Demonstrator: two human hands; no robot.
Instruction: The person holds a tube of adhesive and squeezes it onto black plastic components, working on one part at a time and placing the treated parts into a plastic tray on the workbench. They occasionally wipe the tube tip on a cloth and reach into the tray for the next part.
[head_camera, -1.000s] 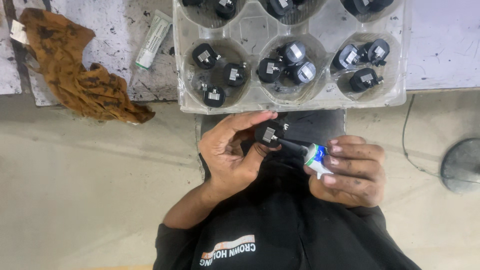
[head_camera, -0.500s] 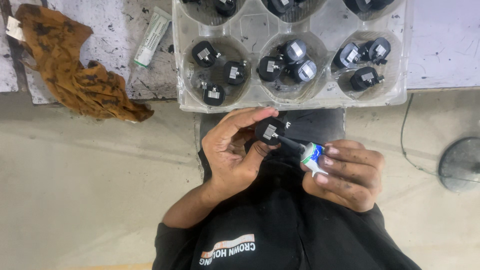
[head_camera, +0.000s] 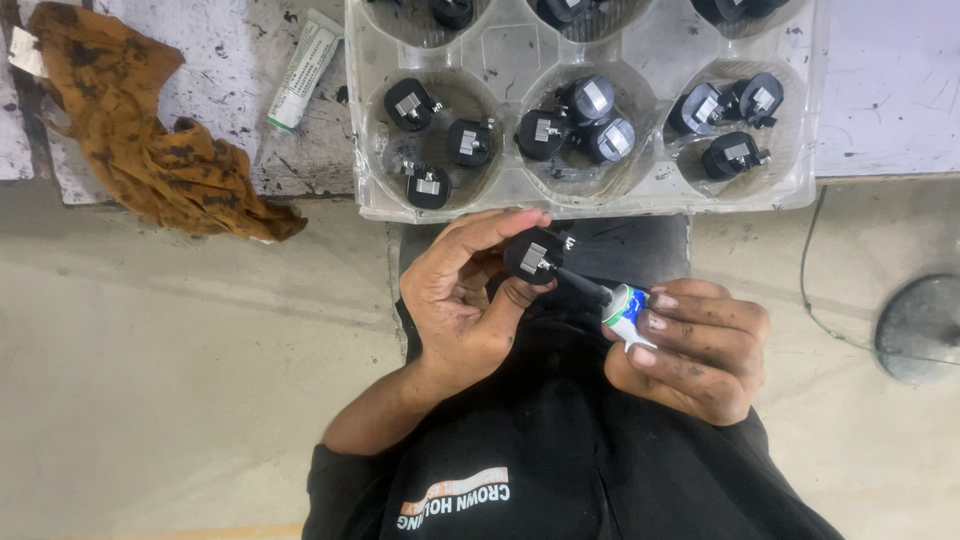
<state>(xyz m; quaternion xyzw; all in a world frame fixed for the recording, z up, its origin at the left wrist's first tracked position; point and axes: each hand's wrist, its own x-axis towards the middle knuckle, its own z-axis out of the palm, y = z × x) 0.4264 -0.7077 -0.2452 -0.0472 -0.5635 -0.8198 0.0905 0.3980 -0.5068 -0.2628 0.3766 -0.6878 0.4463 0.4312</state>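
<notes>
My left hand (head_camera: 462, 300) pinches a small round black part (head_camera: 533, 254) with a silver metal clip, held over my lap. In my right hand (head_camera: 695, 345) is a small white and blue tube (head_camera: 626, 308); its black nozzle touches the part. Just beyond my hands a clear plastic tray (head_camera: 500, 195) sits on the bench edge. Its round pockets hold several similar black parts (head_camera: 590, 120).
A stained orange-brown rag (head_camera: 140, 140) lies on the bench at the left. Beside the tray's left side is a white and green tube (head_camera: 302, 70). A thin cable (head_camera: 815, 300) and a round grey disc (head_camera: 920, 330) are on the floor at the right.
My hands and the part have barely moved; the view has shifted slightly.
</notes>
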